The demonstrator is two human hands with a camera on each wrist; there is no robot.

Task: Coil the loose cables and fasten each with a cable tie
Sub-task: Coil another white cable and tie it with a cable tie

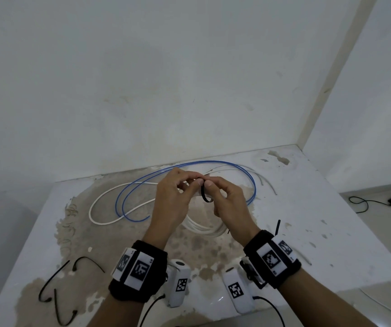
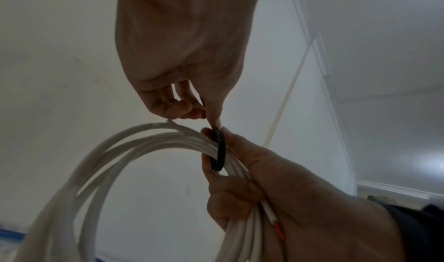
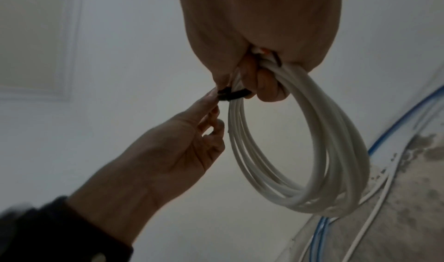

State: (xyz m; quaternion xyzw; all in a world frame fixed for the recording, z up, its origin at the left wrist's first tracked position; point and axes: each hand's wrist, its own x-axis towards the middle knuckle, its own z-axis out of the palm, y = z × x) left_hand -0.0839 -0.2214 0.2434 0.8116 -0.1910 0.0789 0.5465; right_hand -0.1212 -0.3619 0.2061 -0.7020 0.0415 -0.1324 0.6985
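While right hand (image 1: 229, 204) clasps white coil (image 3: 300, 152), black tie (image 2: 220, 150) wrapped beside grip

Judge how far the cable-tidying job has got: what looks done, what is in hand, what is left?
Done: one white cable coil is wound. In hand: the right hand grips that coil while the left hand pinches the black cable tie looped round it. Left: the blue cable and a white cable lie loose on the table; spare ties wait.

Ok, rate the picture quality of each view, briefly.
Head view: evenly lit, wide-angle bending at the edges, blue cable sharp. Left wrist view: dim, soft, black cable tie blurred. Right wrist view: dim and backlit, white coil slightly smeared.
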